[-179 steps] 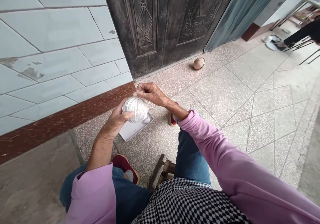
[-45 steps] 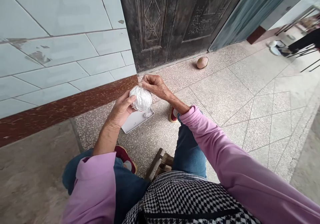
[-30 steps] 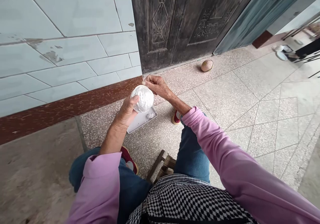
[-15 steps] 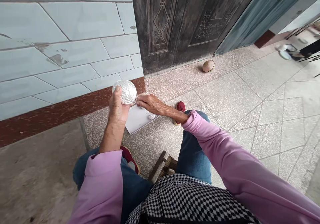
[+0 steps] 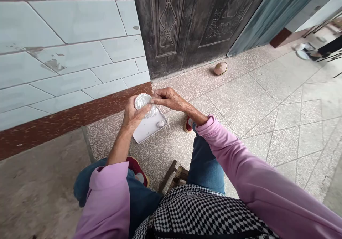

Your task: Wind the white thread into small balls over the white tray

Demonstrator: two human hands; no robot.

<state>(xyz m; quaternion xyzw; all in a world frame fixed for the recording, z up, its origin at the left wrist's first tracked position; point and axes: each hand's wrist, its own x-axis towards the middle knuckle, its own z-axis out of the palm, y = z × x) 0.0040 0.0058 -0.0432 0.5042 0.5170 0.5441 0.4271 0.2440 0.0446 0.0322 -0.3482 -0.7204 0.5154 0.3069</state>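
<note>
A ball of white yarn (image 5: pixel 143 102) rests in my left hand (image 5: pixel 132 115), whose fingers wrap its left side with the thumb across its front. My right hand (image 5: pixel 167 99) is closed in a pinch at the ball's right edge, close to the left thumb. What lies between its fingertips is too small to make out. Below the ball, a shallow white box lid or tray (image 5: pixel 145 129) sits on the floor. In its right corner lies a small whitish lump (image 5: pixel 160 124), with a loose strand (image 5: pixel 167 125) hanging over the edge.
A tiled wall (image 5: pixel 69 46) with a brown base rises at the left, joining a dark carved door (image 5: pixel 181 21). A pinkish rounded object (image 5: pixel 220 68) lies near the door. The wooden stool (image 5: pixel 176 176) shows between my legs. Pale dishes (image 5: pixel 301 52) stand far right.
The yarn ball has turned and moved right and slightly down with my left hand. My right hand has shifted right and up, and its fingers now meet at the ball's edge.
</note>
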